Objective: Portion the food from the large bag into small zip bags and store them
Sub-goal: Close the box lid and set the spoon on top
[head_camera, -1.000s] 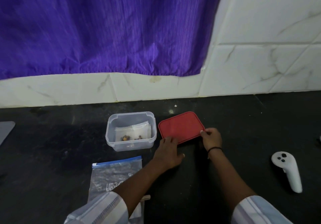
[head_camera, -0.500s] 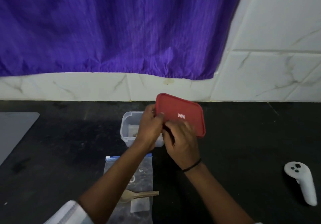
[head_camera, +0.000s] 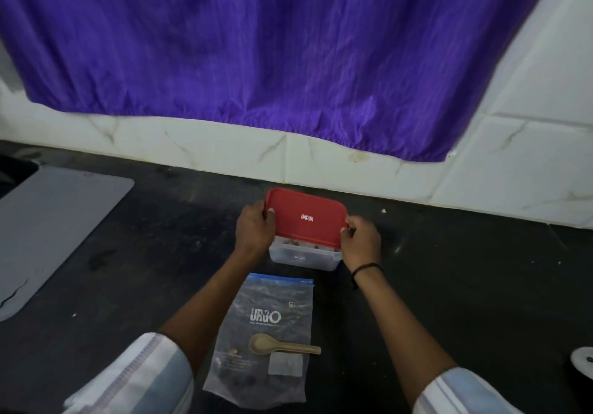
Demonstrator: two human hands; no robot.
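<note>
Over the clear plastic container [head_camera: 303, 255], we are gripping the red rectangular lid [head_camera: 305, 217] with left hand [head_camera: 254, 230] and right hand [head_camera: 362, 243].

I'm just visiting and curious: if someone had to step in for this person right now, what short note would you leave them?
Left hand: grips the left end of the red lid.
Right hand: grips its right end.
The lid sits over the clear container, near edge not visibly pressed down; filled small bags show inside.
The large zip bag lies flat nearer the person, a spoon on it.
Done: portions are in the container.
Left: probably press the lid shut and put the container away.
</note>
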